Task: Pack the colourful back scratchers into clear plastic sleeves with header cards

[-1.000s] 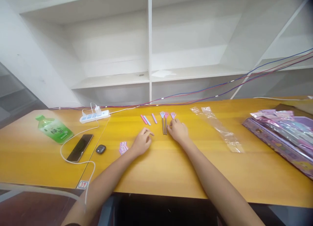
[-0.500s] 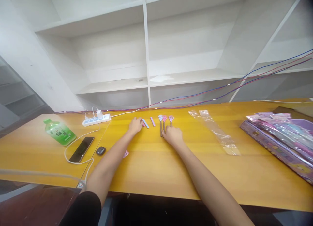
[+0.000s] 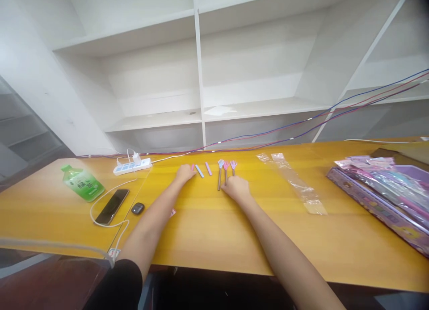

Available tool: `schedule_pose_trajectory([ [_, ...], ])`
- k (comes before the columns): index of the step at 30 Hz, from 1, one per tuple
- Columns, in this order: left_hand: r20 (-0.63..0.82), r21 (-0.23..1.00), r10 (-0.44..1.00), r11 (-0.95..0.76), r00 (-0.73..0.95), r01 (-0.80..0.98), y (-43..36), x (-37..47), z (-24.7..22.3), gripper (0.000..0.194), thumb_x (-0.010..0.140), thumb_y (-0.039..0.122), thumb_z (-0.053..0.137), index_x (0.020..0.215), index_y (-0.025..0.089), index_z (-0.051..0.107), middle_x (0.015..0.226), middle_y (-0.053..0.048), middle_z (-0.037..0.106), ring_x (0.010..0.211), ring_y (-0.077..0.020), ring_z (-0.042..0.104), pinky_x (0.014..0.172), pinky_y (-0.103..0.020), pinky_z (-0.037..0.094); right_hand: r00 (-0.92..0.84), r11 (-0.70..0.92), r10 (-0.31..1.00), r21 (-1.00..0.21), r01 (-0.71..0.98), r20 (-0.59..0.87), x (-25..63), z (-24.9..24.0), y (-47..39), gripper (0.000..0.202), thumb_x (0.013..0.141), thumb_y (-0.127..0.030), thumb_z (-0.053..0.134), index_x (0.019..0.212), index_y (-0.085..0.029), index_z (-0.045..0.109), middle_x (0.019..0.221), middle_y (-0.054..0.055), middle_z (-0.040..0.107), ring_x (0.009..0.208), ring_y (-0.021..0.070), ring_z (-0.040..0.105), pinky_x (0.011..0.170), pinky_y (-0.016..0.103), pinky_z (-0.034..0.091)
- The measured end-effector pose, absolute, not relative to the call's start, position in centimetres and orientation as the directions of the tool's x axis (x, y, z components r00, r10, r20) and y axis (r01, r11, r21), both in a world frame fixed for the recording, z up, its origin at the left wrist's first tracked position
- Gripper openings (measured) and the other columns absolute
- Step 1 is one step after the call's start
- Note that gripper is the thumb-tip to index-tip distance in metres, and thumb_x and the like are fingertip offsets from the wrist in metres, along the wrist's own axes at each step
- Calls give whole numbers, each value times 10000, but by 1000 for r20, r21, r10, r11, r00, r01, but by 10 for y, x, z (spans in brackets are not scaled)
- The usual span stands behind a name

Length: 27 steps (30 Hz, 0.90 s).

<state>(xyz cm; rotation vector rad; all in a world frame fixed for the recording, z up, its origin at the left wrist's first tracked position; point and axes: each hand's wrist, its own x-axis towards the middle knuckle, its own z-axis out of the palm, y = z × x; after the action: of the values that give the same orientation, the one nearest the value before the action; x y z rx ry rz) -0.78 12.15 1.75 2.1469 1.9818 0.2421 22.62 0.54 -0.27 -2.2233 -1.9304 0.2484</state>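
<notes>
My left hand (image 3: pixel 185 173) is closed at the pink stick (image 3: pixel 192 167), whose upper end shows past the fingers. Just right of it lie a light blue stick (image 3: pixel 199 171) and a purple stick (image 3: pixel 208 169), flat on the table. My right hand (image 3: pixel 237 187) has its fingers closed on the lower shaft of a back scratcher with a pink hand-shaped head (image 3: pixel 226 165). A blue-headed back scratcher (image 3: pixel 220 175) with a metal shaft lies to its left. A purple-headed back scratcher (image 3: pixel 233 165) lies to its right, its lower end hidden by my hand.
Clear plastic sleeves (image 3: pixel 295 185) lie right of my right hand; a purple box (image 3: pixel 372 202) heaped with wrapped items stands beyond. At left are a green bottle (image 3: pixel 83 183), phone (image 3: pixel 112 206), black case (image 3: pixel 137 208) and power strip (image 3: pixel 132 166). Cables run along the back.
The pink stick has shifted left with my left hand, away from the blue stick. The pink-headed back scratcher has moved slightly right, farther from the blue-headed one.
</notes>
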Motion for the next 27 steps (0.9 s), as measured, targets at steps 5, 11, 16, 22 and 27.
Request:
schedule_pose_trajectory([
  [5, -1, 324, 997, -76, 81, 943, 84, -14, 19, 392, 991, 424, 477, 962, 136, 740, 957, -210, 759, 941, -317, 726, 762, -339, 475, 166, -165, 986, -345, 924, -27, 232, -2, 2, 332, 887, -408, 620, 980, -132, 777, 988, 246, 746, 1006, 372, 733, 818, 407, 534],
  [11, 66, 469, 933, -341, 352, 815, 10, -19, -1, 365, 1046, 378, 362, 1038, 232, 697, 874, -66, 709, 766, -208, 644, 724, -293, 432, 248, -210, 969, -475, 855, 16, 239, -3, 1, 309, 869, -421, 599, 808, -157, 749, 839, 197, 740, 882, 328, 729, 746, 356, 508],
  [16, 238, 638, 841, -513, 486, 575, -20, -27, -13, 370, 1071, 432, 334, 1035, 255, 657, 805, -10, 632, 713, -190, 579, 738, -299, 420, 258, -82, 961, -795, 601, 96, 240, -7, 4, 275, 796, -386, 646, 606, -198, 582, 605, 62, 622, 693, 223, 635, 669, 292, 444],
  [22, 245, 614, 803, -562, 543, 554, -24, -31, -8, 385, 1082, 430, 317, 1107, 230, 646, 923, -32, 676, 830, -196, 620, 786, -299, 426, 141, 96, 977, -915, 392, 162, 226, -10, 4, 471, 871, -658, 518, 902, -193, 587, 679, -12, 579, 581, 128, 490, 565, 249, 405],
  [27, 286, 604, 799, -578, 528, 548, -23, -32, -6, 329, 1071, 397, 374, 1088, 214, 647, 919, -37, 682, 814, -196, 613, 756, -299, 423, 42, 188, 982, -978, -90, 185, 211, -11, -4, 540, 732, -698, 740, 916, -209, 601, 639, -50, 492, 487, 78, 349, 454, 222, 269],
])
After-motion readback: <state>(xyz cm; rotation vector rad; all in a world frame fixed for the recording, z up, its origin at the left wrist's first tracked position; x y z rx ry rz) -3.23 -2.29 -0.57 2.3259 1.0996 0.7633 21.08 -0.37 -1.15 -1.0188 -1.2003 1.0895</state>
